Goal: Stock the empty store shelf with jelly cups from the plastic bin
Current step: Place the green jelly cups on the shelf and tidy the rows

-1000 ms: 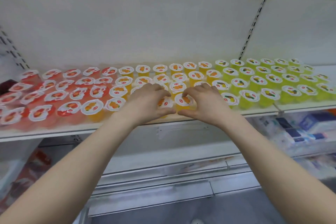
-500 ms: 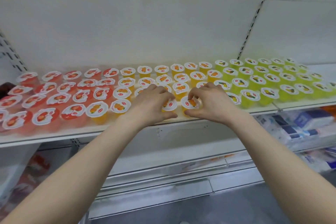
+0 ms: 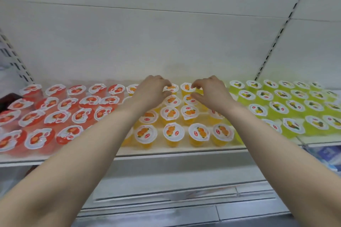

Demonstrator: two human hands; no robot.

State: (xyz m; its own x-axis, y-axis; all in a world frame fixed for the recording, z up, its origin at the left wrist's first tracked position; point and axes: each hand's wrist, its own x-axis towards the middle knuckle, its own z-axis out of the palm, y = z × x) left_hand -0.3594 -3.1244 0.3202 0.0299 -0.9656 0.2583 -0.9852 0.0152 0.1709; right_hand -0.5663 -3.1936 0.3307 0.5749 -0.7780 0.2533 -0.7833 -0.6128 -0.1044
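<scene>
A long white metal store shelf (image 3: 177, 150) carries three colour blocks of small clear plastic jelly cups with white foil lids: red ones (image 3: 59, 116) on the left, orange ones (image 3: 173, 131) in the middle, green ones (image 3: 276, 107) on the right. The front orange row shows four cups in full; the arms hide others, so a full count cannot be told. Two bare forearms reach over the orange block to its back rows. The left hand (image 3: 150, 90) has its fingers (image 3: 165, 82) curled over the lid of a back-row orange cup (image 3: 171, 87); whether they grip it cannot be told. The right hand (image 3: 212, 91) has its fingers (image 3: 195, 85) bent and half open, tips at the neighbouring back-row cup (image 3: 187, 86), grip likewise unclear. No plastic bin shows.
</scene>
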